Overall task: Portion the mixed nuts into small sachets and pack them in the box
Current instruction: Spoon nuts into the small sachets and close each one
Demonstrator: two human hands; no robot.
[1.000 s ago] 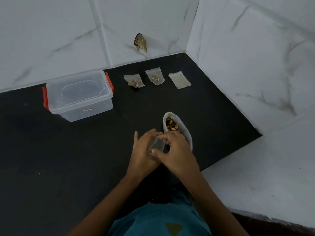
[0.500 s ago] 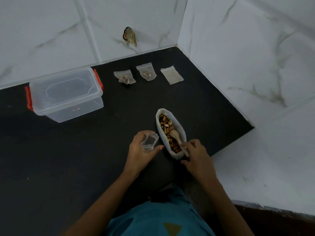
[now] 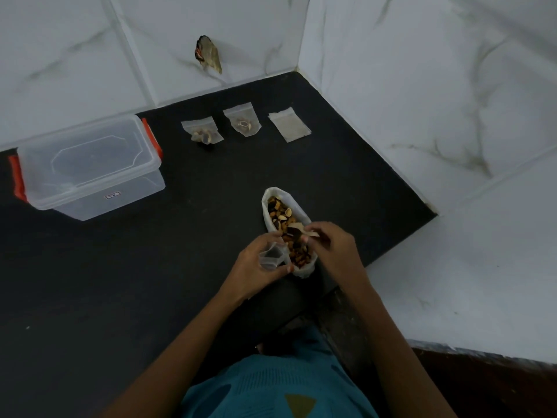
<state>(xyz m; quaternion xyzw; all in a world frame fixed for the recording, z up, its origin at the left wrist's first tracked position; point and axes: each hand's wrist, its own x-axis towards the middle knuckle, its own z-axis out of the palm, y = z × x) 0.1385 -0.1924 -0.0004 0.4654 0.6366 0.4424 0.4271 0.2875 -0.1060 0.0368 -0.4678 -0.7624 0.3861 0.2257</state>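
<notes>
L hand [image 3: 256, 268] grips 1 small clear sachet [image 3: 269, 256], fingers and thumb curled round it, mouth held open and facing up. It sits just beside the L wall of the nut bag [image 3: 302, 270], touching or nearly so; can't tell which. No nuts visible inside this sachet.

R hand [image 3: 334, 248] pinches the handle of a small wooden spoon [image 3: 301, 231] btwn thumb and fingertips. The spoon bowl is over the mixed nuts [image 3: 278, 210] at the near half of the bag; whether it carries a load is too small to tell.

The nut bag is white, open at the top, lying lengthwise on the black counter [image 3: 180, 236] towards its R edge, full of brown, tan and dark pieces.

At the back of the counter, near the wall, 3 items lie in a row: 1 filled sachet [image 3: 203, 132] on the L, a 2nd filled sachet [image 3: 243, 122] in the middle, then flat empty sachets [image 3: 289, 123] on the R, count unclear. All are apart from each other.

The clear plastic box [image 3: 90, 167] w/ orange latches stands at the far L, lid on, well apart from the hands and the bag.

The wall behind is white marbled tile w/ a small dark, ragged object [image 3: 208, 57] on it. A teal garment [image 3: 271, 390] shows at the bottom.
</notes>
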